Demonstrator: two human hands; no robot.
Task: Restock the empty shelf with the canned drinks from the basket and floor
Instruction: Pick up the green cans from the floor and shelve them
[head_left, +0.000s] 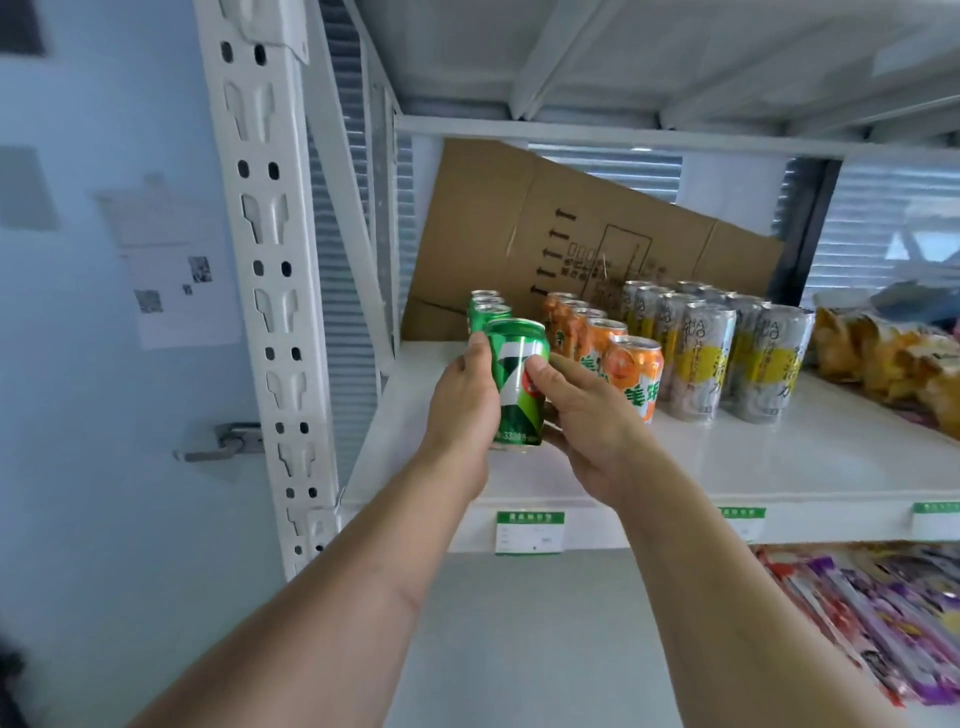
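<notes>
A green can (519, 379) stands upright at the front of a row of green cans (485, 307) on the white shelf (779, 467). My left hand (462, 410) wraps its left side and my right hand (582, 415) grips its right side, thumb on the label. To the right run a row of orange cans (631, 371) and two rows of tall silver-and-yellow cans (701, 353). The basket and the floor are out of view.
A flattened cardboard box (571, 228) leans against the back of the shelf. Snack bags (883, 358) lie at the right end. A white perforated upright (265, 260) stands at the left. Price tags (530, 532) hang on the shelf edge; purple packets (883, 613) fill the shelf below.
</notes>
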